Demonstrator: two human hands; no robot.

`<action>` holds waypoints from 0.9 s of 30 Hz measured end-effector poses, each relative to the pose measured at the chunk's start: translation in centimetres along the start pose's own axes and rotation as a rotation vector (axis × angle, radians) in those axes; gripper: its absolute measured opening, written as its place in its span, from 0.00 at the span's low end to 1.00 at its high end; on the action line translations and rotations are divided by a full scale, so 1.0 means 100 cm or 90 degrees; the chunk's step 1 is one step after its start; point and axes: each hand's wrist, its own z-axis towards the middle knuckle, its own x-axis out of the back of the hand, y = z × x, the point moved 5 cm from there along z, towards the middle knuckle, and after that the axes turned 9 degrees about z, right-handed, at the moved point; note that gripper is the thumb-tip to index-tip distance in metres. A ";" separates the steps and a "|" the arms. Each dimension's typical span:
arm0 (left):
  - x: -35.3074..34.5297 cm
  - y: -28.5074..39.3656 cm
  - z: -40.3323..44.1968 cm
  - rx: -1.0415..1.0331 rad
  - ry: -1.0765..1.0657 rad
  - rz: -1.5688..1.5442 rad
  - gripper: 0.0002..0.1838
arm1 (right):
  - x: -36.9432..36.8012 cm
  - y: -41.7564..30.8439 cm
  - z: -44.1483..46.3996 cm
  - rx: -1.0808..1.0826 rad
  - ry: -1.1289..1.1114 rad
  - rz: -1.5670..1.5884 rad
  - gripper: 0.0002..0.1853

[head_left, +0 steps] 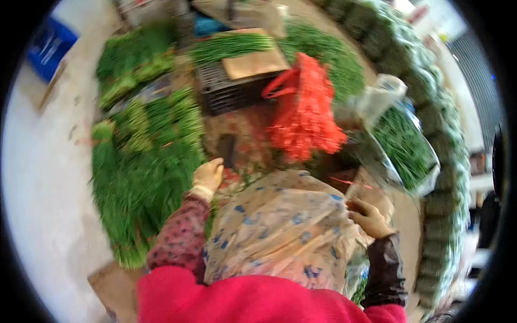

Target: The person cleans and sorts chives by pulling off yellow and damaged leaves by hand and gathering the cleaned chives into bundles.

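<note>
My left hand (208,175), in a pale glove, is just above the front of the work surface with its fingers curled in. What it holds, if anything, does not show. Just beyond it is a dark flat piece (226,150). My right hand (370,217), gloved too, has bent fingers close to the right edge of a blue-patterned apron (280,220) over my lap; its fingertips are unclear. A thin red strand (350,183) runs above that hand. Ahead hangs a thick bunch of red ties (307,110). Bundled long green stalks (145,183) lie left of my left hand.
A black crate (229,89) with cardboard (257,63) and green stalks (231,47) on top stands ahead. Loose greens (328,56) lie behind the ties. To the right is a plastic-lined container of greens (404,145). Wrapped bundles (441,177) line the far right.
</note>
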 end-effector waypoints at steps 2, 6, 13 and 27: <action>0.003 0.045 0.007 -0.054 -0.028 -0.030 0.14 | 0.004 0.015 0.002 -0.006 0.016 -0.005 0.21; -0.008 0.095 0.029 -0.053 -0.013 -0.262 0.11 | -0.011 0.032 0.002 -0.026 0.022 0.050 0.19; -0.051 0.147 0.084 0.216 -0.113 -0.525 0.23 | -0.013 0.046 0.001 0.036 0.124 0.029 0.18; -0.064 0.143 0.118 0.104 -0.075 -0.434 0.08 | -0.013 0.082 -0.001 0.138 0.230 0.227 0.16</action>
